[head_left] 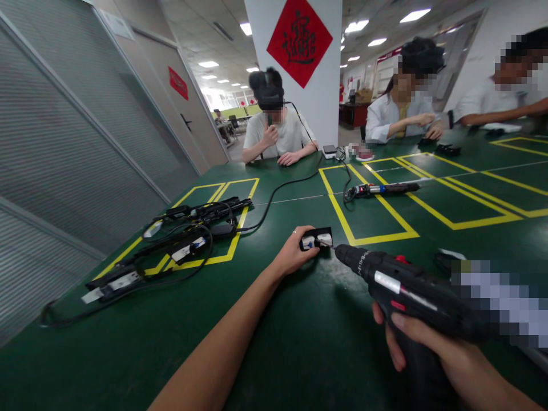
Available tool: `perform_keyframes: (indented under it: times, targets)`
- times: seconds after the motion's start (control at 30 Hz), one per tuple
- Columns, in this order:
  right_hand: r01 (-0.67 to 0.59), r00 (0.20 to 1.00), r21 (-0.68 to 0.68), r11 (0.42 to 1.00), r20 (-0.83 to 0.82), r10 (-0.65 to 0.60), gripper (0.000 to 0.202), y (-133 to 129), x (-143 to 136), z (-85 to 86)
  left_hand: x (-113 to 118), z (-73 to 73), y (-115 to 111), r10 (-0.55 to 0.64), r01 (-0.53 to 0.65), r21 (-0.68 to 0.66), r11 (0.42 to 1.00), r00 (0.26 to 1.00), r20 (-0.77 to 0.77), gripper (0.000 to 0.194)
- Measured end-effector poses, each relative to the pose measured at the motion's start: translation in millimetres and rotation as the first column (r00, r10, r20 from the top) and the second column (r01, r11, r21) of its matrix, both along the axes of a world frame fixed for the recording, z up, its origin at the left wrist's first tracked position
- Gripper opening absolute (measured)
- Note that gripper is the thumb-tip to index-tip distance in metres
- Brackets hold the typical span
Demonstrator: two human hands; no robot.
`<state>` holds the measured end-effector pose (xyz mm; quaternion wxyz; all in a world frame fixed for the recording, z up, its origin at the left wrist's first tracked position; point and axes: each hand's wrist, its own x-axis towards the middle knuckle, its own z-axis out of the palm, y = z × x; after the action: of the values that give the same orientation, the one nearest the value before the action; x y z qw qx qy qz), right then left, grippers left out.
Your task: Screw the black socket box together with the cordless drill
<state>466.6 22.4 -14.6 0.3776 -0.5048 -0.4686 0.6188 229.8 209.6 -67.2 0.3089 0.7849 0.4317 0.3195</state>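
My left hand grips a small black housing with white parts and a bit of blue inside, holding it on the green table by its left end. In my right hand is a black cordless drill, my fingers wrapped round its handle. The drill points left, and its bit reaches the right end of the housing. Whether the bit touches a screw there is too small to tell.
Black cabled assemblies lie on the left within yellow tape. Another cabled assembly lies beyond the drill. A cable crosses the table. A person sits opposite; two more people sit at the far right.
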Motion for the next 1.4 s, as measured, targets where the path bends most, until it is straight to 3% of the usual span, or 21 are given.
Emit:
perform_keyframes:
  times: [0.53, 1.03, 1.4]
  targets:
    - [0.014, 1.0, 0.005, 1.0, 0.02, -0.015, 0.026, -1.9, -4.6, 7.0, -1.3, 0.0, -0.5, -0.009, 0.009, 0.004, 1.0, 1.0, -0.003, 0.052]
    - [0.007, 1.0, -0.017, 1.0, -0.02, -0.008, 0.024, -1.0, -0.5, -2.9, -1.1, -4.6, 2.2, -0.003, 0.002, 0.011, 1.0, 1.0, 0.004, 0.052]
    - [0.028, 0.999, -0.01, 1.0, 0.042, -0.027, 0.026, -2.5, -4.8, 6.6, -0.6, -1.1, 0.3, -0.008, 0.008, -0.003, 1.0, 1.0, -0.013, 0.052]
